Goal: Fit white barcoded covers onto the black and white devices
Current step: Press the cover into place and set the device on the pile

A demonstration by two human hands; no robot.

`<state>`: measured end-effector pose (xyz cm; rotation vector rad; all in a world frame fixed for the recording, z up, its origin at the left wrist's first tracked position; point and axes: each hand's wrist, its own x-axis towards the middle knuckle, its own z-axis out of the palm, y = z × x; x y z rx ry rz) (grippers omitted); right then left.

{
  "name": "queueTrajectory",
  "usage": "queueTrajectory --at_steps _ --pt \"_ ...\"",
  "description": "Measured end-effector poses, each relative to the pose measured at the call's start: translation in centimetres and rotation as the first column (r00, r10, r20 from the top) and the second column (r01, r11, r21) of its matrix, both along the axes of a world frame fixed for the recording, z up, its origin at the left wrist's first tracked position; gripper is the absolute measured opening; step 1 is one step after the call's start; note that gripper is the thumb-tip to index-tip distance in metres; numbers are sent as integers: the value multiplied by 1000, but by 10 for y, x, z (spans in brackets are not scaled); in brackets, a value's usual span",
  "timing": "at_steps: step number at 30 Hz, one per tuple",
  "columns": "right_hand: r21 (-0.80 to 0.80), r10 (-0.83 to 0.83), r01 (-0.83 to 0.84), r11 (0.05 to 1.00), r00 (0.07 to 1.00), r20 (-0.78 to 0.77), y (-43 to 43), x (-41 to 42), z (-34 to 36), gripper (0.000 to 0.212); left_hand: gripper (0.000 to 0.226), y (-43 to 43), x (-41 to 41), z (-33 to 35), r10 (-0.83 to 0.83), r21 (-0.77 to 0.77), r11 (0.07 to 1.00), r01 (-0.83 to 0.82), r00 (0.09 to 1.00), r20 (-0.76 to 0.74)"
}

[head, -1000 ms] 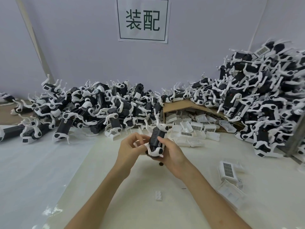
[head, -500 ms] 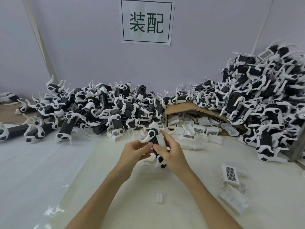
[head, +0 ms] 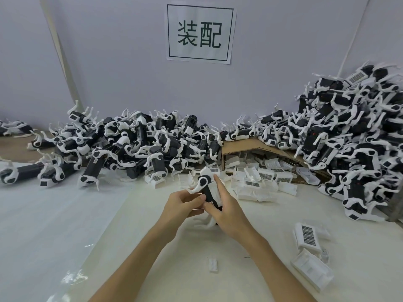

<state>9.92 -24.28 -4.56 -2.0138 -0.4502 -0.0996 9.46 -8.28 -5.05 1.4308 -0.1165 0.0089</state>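
A black and white device [head: 206,185] with white legs stands tilted upright over the table's middle, held between both hands. My left hand [head: 182,202] grips its left side with curled fingers and thumb. My right hand [head: 226,209] wraps its right side, the forefinger stretched up along a white cover [head: 216,190] pressed against the body. Loose white barcoded covers [head: 259,179] lie in a heap just behind the hands. Two more covers [head: 308,236] lie at the right.
Large piles of black and white devices [head: 139,144] fill the back left, and a taller pile of devices [head: 349,136] the back right. A torn cardboard box [head: 246,146] holds covers. A small white part [head: 213,265] lies near the front. A paper sign [head: 199,32] hangs on the wall.
The device has been turned from lying in both hands to standing more upright, and my right forefinger now runs along the white cover on its side.
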Motion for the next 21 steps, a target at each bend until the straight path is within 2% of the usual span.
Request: queueTrajectory --at_steps 5,11,15,21 --pt "189 12 -1 982 998 -62 -4 5 3 45 21 1 0 3 -39 -94 995 35 998 -43" --pt "231 -34 28 973 999 22 -2 7 3 39 31 3 -1 6 -153 -162 976 142 986 -58" --pt "261 -27 20 965 999 22 0 5 5 28 43 2 -6 10 -214 -136 968 210 977 -17" --pt "215 37 -28 976 999 -37 5 -1 5 50 52 0 -6 9 -259 -112 958 265 964 66"
